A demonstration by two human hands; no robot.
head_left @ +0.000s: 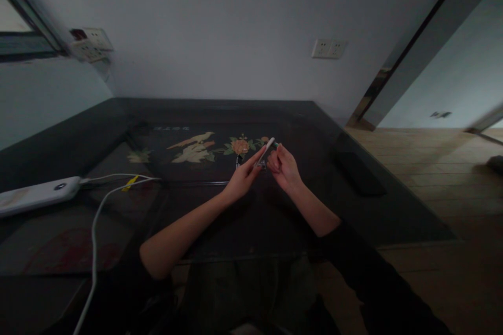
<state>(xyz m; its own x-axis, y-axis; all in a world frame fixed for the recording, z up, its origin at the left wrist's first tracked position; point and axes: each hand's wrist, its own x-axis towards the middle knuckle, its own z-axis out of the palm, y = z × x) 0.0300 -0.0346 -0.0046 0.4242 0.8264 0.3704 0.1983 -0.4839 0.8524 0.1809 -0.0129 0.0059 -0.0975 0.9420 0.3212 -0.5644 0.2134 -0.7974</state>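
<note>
My left hand (245, 175) is closed around a slim, pale object (270, 143) with a rounded white end, tilted up and to the right. Its exact kind is too small and dim to make out. Close beside it, my right hand (283, 167) has its fingers curled in, with thumb and forefinger pinched at a small dark bit by the white end. Whether that bit is part of the pale object I cannot tell. Beneath the hands lies a small shiny thing (262, 165), partly hidden. Another small black and silver thing (238, 161) shows just behind my left hand.
The dark glossy table (251, 220) bears a bird-and-flower picture (192, 151). A flat black rectangular object (359, 172) lies on the right. At left sits a white device (39, 196) with a white cable (94, 241) and yellow tag (130, 183). Wall sockets (329, 48) are behind.
</note>
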